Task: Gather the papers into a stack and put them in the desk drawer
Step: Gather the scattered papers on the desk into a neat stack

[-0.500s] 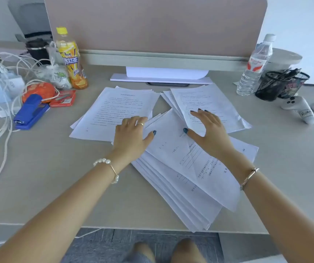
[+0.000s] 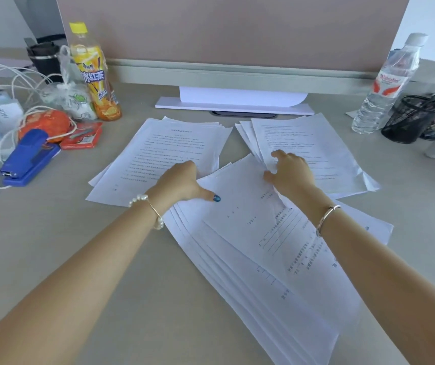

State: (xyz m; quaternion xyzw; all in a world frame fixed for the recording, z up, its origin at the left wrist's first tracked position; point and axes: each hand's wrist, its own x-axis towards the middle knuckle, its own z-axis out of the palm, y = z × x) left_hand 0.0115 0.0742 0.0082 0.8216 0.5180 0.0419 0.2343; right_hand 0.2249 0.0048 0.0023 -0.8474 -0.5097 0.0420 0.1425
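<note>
Curling both hands [image 2: 182, 180] [image 2: 288, 172] on papers [image 2: 250, 219], grip unclear | stapler [image 2: 26, 159], bottle [image 2: 94, 72] left | pen cup [image 2: 416, 119] right

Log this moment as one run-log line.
phase: gathering | left hand: on left pile | right hand: fingers curled on right pile | near pile: fanned | drawer: unseen

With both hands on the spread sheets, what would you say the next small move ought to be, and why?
Probably draw the two far piles inward onto the near pile. The left hand rests at the edge of the far-left pile and the right hand curls on the far-right pile, so the papers lie in three fanned groups, not one stack.
</note>
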